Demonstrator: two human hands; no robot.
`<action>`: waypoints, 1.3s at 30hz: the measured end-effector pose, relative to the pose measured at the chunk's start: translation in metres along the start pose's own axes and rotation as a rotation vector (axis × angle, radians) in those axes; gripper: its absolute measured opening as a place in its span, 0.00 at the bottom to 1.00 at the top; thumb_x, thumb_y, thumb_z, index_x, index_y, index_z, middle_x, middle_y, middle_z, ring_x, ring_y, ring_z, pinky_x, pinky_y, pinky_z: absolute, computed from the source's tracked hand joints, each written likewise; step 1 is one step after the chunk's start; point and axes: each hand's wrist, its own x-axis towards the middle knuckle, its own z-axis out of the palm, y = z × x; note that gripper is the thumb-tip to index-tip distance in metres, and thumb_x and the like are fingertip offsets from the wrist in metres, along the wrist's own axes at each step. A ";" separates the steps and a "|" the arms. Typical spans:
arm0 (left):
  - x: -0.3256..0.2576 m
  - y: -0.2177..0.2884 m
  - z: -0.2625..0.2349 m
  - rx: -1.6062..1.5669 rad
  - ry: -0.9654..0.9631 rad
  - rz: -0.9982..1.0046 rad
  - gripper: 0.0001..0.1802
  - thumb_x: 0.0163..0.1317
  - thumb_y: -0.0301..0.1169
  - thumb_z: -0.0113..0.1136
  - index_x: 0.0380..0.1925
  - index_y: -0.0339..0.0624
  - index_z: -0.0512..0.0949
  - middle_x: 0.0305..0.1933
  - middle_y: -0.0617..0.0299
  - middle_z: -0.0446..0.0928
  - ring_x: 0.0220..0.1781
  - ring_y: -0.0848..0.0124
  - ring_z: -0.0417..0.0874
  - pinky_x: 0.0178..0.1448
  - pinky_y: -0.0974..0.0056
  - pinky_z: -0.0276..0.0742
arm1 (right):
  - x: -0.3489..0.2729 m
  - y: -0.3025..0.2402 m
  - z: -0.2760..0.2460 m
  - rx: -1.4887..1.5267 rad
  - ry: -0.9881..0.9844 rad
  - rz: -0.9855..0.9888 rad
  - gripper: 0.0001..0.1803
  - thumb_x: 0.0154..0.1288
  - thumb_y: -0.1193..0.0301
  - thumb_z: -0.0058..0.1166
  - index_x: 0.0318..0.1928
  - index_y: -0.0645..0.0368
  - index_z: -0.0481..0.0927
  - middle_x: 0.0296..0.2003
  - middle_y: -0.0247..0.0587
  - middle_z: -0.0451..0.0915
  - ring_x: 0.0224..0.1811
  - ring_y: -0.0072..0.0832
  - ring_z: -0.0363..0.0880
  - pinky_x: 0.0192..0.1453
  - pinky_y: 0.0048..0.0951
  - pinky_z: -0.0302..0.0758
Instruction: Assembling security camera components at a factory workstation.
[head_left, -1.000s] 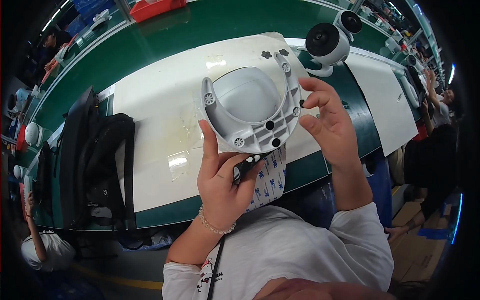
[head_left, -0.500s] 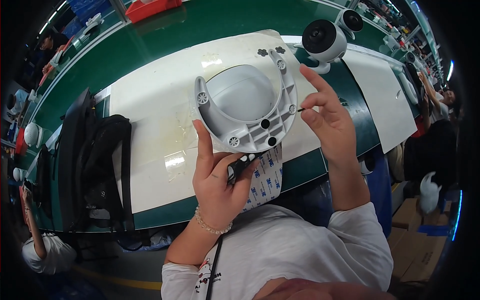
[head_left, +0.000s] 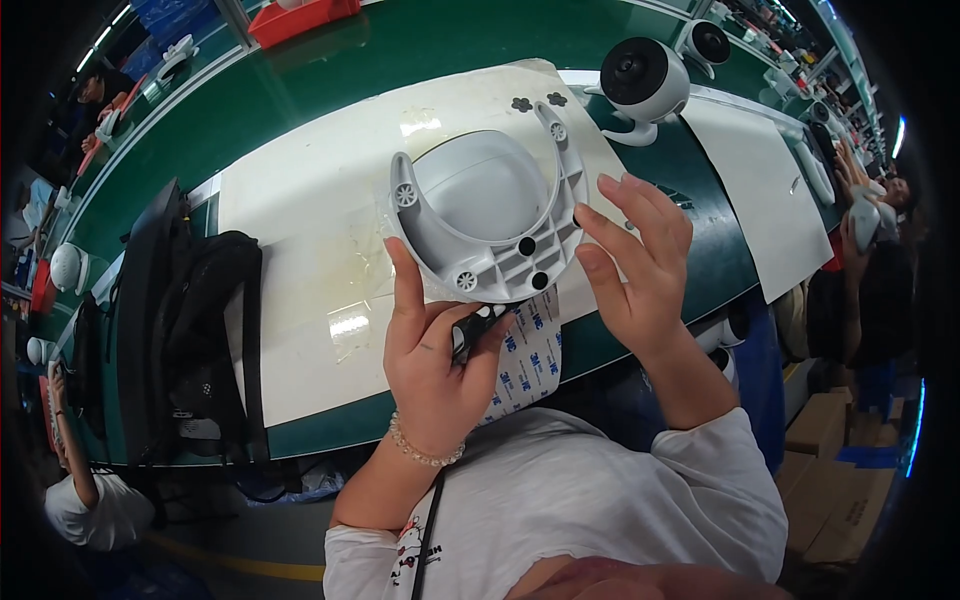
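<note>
A: Where's the part sitting right now?

B: The white U-shaped plastic bracket [head_left: 495, 225] is up off the desk [head_left: 330, 60], pinched in the left hand [head_left: 435, 360]. That grip is closed on the bracket's lower rim, thumb up the near edge. Tucked under the same fingers is a strip of adhesive backing paper [head_left: 530, 355] and something small and dark [head_left: 475, 325], though I can't make out what it is from here.

A: And the other hand?

B: The right hand [head_left: 640, 265] is just beside the bracket's right edge, fingers spread, its grip apart and holding nothing, fingertips close to the rim.

A: How would you do this bit well?

B: Keep the left grip low on the rim so the screw bosses and the flat face stay uncovered. Bring the right fingertips in square to that face, not from an angle, and steady the wrist against the left hand. Mind the paper strip beneath the grip; it could slip or fold. The white mat [head_left: 300, 250] below the hands would catch a drop, and the round white camera [head_left: 645, 80] beyond the right hand is well apart.
</note>
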 end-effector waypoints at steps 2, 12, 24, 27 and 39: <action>0.001 0.004 0.000 -0.029 -0.001 -0.022 0.12 0.40 0.19 0.66 0.26 0.30 0.73 0.63 0.32 0.52 0.30 0.67 0.80 0.34 0.70 0.76 | -0.001 0.003 0.004 0.207 0.029 0.110 0.15 0.58 0.64 0.55 0.45 0.57 0.76 0.51 0.44 0.71 0.52 0.34 0.68 0.49 0.28 0.64; -0.004 0.001 -0.006 -0.214 -0.066 -0.040 0.12 0.43 0.21 0.64 0.29 0.31 0.74 0.66 0.36 0.47 0.38 0.63 0.80 0.41 0.66 0.75 | 0.012 0.008 0.012 1.613 -0.366 0.913 0.19 0.62 0.70 0.48 0.52 0.64 0.65 0.33 0.32 0.73 0.26 0.12 0.67 0.32 0.13 0.63; -0.020 0.017 -0.037 -0.499 -0.247 -0.134 0.08 0.50 0.23 0.60 0.31 0.34 0.74 0.41 0.54 0.75 0.37 0.67 0.75 0.43 0.69 0.70 | -0.023 -0.047 0.001 0.970 0.036 0.065 0.18 0.47 0.68 0.65 0.38 0.58 0.74 0.31 0.35 0.77 0.32 0.30 0.75 0.35 0.28 0.69; -0.021 0.019 -0.037 -0.638 -0.299 -0.408 0.10 0.48 0.23 0.63 0.31 0.34 0.75 0.42 0.54 0.75 0.39 0.70 0.76 0.43 0.69 0.70 | -0.031 -0.049 -0.002 1.064 0.000 0.090 0.19 0.51 0.67 0.62 0.41 0.59 0.71 0.31 0.40 0.75 0.32 0.29 0.74 0.36 0.26 0.70; -0.023 0.021 -0.034 -0.488 -0.257 -0.273 0.09 0.47 0.22 0.65 0.30 0.35 0.76 0.33 0.56 0.79 0.32 0.69 0.79 0.35 0.71 0.72 | -0.035 -0.047 -0.012 1.306 -0.223 0.390 0.18 0.53 0.76 0.59 0.44 0.63 0.67 0.35 0.42 0.74 0.38 0.25 0.72 0.41 0.22 0.68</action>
